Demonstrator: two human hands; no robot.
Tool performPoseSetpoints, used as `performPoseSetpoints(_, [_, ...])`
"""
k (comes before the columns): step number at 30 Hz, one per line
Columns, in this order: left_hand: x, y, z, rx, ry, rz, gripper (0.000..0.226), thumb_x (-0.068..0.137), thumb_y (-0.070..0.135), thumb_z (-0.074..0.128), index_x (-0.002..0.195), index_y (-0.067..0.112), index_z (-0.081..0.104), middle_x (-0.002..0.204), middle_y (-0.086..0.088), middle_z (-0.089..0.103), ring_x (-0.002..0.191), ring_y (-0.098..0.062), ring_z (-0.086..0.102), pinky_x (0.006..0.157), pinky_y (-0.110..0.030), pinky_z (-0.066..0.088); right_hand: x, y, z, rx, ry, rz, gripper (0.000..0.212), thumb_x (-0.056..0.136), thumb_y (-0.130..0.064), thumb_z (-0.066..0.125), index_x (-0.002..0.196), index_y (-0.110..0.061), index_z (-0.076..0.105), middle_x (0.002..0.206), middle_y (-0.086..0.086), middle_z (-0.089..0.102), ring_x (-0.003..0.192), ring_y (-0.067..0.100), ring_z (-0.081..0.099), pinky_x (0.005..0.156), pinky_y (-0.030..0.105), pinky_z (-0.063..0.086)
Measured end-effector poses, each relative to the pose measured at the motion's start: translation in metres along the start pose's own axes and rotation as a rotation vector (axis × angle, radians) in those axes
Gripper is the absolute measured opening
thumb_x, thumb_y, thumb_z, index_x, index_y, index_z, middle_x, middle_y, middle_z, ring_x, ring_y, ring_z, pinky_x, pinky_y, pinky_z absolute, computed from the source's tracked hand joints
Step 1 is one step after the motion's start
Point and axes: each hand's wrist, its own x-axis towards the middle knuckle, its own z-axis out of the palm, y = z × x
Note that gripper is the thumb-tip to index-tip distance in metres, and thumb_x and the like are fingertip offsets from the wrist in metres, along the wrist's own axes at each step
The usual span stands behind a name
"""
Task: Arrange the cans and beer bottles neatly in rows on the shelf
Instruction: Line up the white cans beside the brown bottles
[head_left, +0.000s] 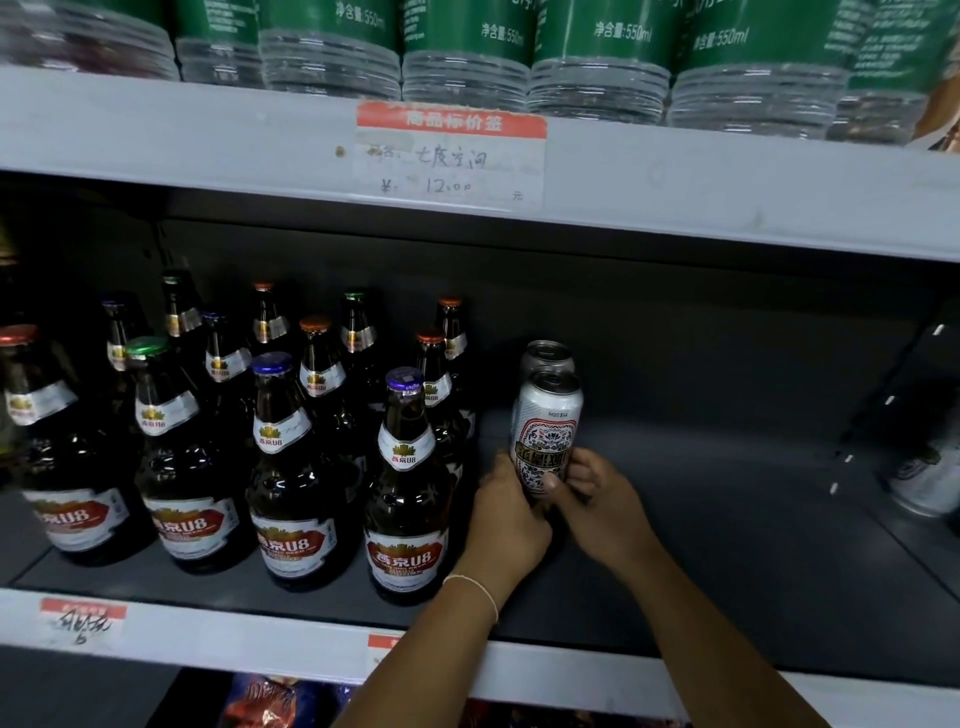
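Note:
A white patterned beer can (546, 431) stands on the dark shelf (727, 545), just right of the bottles. My left hand (506, 514) and my right hand (597, 499) both grip its lower half, one from each side. A second silver can (548, 356) stands directly behind it. Several brown beer bottles (408, 488) with red and white labels stand in rows filling the left half of the shelf.
The upper shelf carries a price tag (449, 156) and a row of green-labelled water bottles (467, 47). Another can (924, 483) sits blurred at the far right beyond the shelf's side. The white front rail (234, 634) runs below.

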Motion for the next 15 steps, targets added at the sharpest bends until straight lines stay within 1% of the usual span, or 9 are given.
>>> performPoseSetpoints(2, [-0.012, 0.007, -0.009, 0.092, -0.051, 0.025, 0.034, 0.079, 0.010, 0.057, 0.113, 0.008, 0.052, 0.110, -0.011, 0.059, 0.104, -0.026, 0.057, 0.085, -0.024, 0.044, -0.002, -0.003, -0.004, 0.004, 0.012, -0.002, 0.038, 0.090, -0.016, 0.068, 0.127, -0.016, 0.058, 0.113, -0.001, 0.069, 0.105, 0.009, 0.066, 0.101, 0.037, 0.051])
performPoseSetpoints(4, [-0.025, 0.017, -0.019, 0.197, -0.079, 0.085, 0.029, 0.080, 0.008, 0.050, 0.109, 0.006, 0.056, 0.108, -0.012, 0.056, 0.100, -0.027, 0.056, 0.084, -0.027, 0.044, -0.004, -0.006, -0.011, -0.008, 0.035, -0.003, 0.040, 0.091, -0.018, 0.067, 0.130, -0.015, 0.056, 0.118, 0.002, 0.067, 0.108, 0.011, 0.064, 0.101, 0.030, 0.049])
performPoseSetpoints(7, [-0.040, 0.042, -0.031, 0.236, -0.059, 0.197, 0.020, 0.079, 0.008, 0.046, 0.095, 0.008, 0.059, 0.094, -0.011, 0.060, 0.089, -0.027, 0.058, 0.075, -0.033, 0.048, -0.009, -0.008, -0.026, -0.033, 0.086, -0.004, 0.038, 0.094, -0.015, 0.063, 0.130, -0.007, 0.056, 0.115, 0.003, 0.063, 0.106, 0.009, 0.060, 0.088, 0.009, 0.043])
performPoseSetpoints(8, [-0.042, 0.050, -0.031, 0.215, -0.051, 0.231, 0.021, 0.078, 0.009, 0.045, 0.094, 0.009, 0.059, 0.090, -0.010, 0.061, 0.087, -0.026, 0.058, 0.074, -0.034, 0.048, -0.011, -0.009, -0.031, -0.046, 0.110, -0.010, 0.036, 0.095, -0.014, 0.062, 0.129, -0.005, 0.057, 0.112, 0.003, 0.063, 0.104, 0.008, 0.060, 0.083, 0.004, 0.042])
performPoseSetpoints(9, [-0.041, 0.057, -0.028, 0.176, -0.045, 0.267, 0.025, 0.078, 0.011, 0.042, 0.095, 0.008, 0.061, 0.089, -0.010, 0.063, 0.087, -0.025, 0.059, 0.075, -0.035, 0.048, -0.012, -0.008, -0.038, -0.058, 0.138, -0.011, 0.033, 0.095, -0.013, 0.061, 0.127, -0.004, 0.059, 0.110, 0.003, 0.064, 0.101, 0.008, 0.060, 0.081, 0.003, 0.042])
performPoseSetpoints(11, [-0.036, 0.069, -0.017, 0.095, -0.028, 0.331, 0.034, 0.079, 0.014, 0.040, 0.102, 0.007, 0.064, 0.095, -0.010, 0.067, 0.090, -0.023, 0.061, 0.081, -0.035, 0.049, -0.016, -0.010, -0.052, -0.081, 0.165, -0.005, 0.029, 0.096, -0.011, 0.059, 0.124, -0.003, 0.061, 0.105, 0.002, 0.065, 0.098, 0.008, 0.060, 0.081, 0.006, 0.043])
performPoseSetpoints(12, [-0.033, 0.077, -0.009, 0.079, -0.030, 0.361, 0.034, 0.083, 0.014, 0.042, 0.108, 0.007, 0.064, 0.102, -0.010, 0.068, 0.095, -0.023, 0.061, 0.086, -0.032, 0.048, -0.019, -0.010, -0.063, -0.087, 0.171, 0.007, 0.027, 0.097, -0.011, 0.058, 0.123, -0.003, 0.061, 0.103, 0.000, 0.065, 0.096, 0.008, 0.059, 0.081, 0.009, 0.043])
performPoseSetpoints(14, [-0.028, 0.089, 0.004, 0.094, -0.064, 0.404, 0.034, 0.094, 0.015, 0.046, 0.125, 0.009, 0.058, 0.121, -0.010, 0.064, 0.111, -0.023, 0.058, 0.097, -0.025, 0.040, -0.024, -0.009, -0.086, -0.103, 0.174, 0.031, 0.027, 0.097, -0.009, 0.056, 0.124, -0.005, 0.059, 0.102, -0.001, 0.064, 0.096, 0.010, 0.060, 0.086, 0.016, 0.047])
performPoseSetpoints(15, [-0.026, 0.097, 0.012, 0.096, -0.094, 0.423, 0.035, 0.097, 0.017, 0.045, 0.131, 0.010, 0.054, 0.128, -0.010, 0.060, 0.117, -0.023, 0.055, 0.099, -0.024, 0.036, -0.027, -0.007, -0.101, -0.116, 0.186, 0.041, 0.030, 0.097, -0.007, 0.056, 0.127, -0.005, 0.058, 0.103, -0.001, 0.065, 0.098, 0.011, 0.061, 0.091, 0.022, 0.050])
